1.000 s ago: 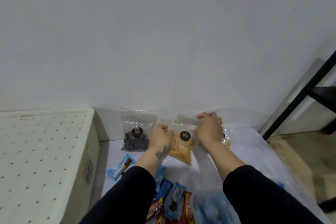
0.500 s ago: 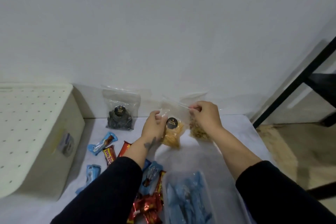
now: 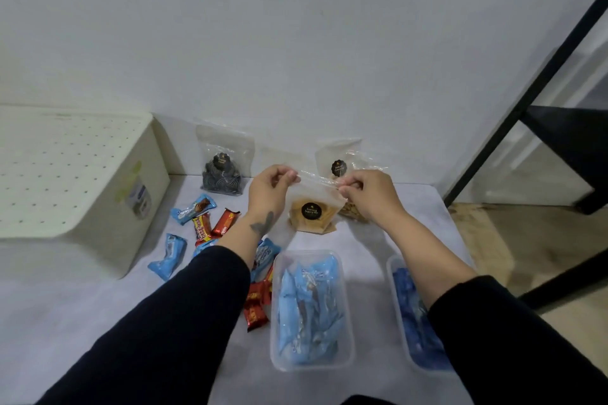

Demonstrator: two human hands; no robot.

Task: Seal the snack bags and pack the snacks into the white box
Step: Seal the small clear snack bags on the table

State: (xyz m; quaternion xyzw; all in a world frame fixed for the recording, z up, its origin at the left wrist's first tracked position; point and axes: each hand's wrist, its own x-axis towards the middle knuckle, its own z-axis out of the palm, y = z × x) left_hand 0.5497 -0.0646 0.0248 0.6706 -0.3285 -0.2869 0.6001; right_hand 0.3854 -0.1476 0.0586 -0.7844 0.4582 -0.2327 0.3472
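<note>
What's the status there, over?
Left hand and right hand pinching yellow snack bag top corners. White box closed. Nothing blocking.

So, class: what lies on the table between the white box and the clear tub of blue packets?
In the head view, loose blue and red snack bars lie between the white box and the tub, partly under the left sleeve.
</note>
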